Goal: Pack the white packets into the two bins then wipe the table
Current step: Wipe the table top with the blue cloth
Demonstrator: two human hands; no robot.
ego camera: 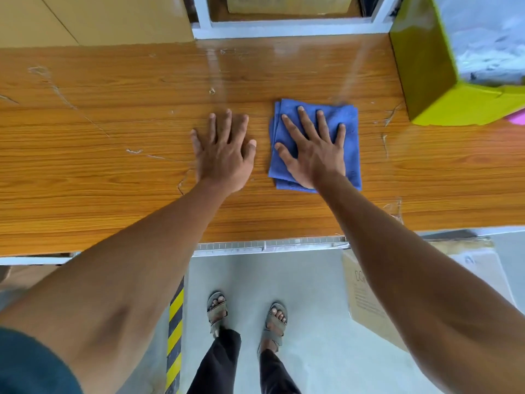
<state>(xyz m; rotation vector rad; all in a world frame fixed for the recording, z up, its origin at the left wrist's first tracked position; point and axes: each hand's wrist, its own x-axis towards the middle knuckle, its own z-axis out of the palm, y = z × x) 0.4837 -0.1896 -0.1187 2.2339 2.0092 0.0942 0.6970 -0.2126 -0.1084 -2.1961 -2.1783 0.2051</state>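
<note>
A folded blue cloth [348, 129] lies on the wooden table [113, 166] right of centre. My right hand [312, 149] presses flat on the cloth with fingers spread. Just left of the cloth, my left hand [224, 152] rests flat on the bare wood, fingers apart, holding nothing. At the far right corner stands a yellow-green bin [426, 75], and white packets [488, 38] show inside it. Only this one bin is in view.
A pink object [518, 118] peeks out at the right edge below the bin. A white frame [284, 29] runs behind the table. Below the table's front edge are the floor, my sandalled feet, a cardboard box [366, 294] and a yellow-black striped strip [174, 331].
</note>
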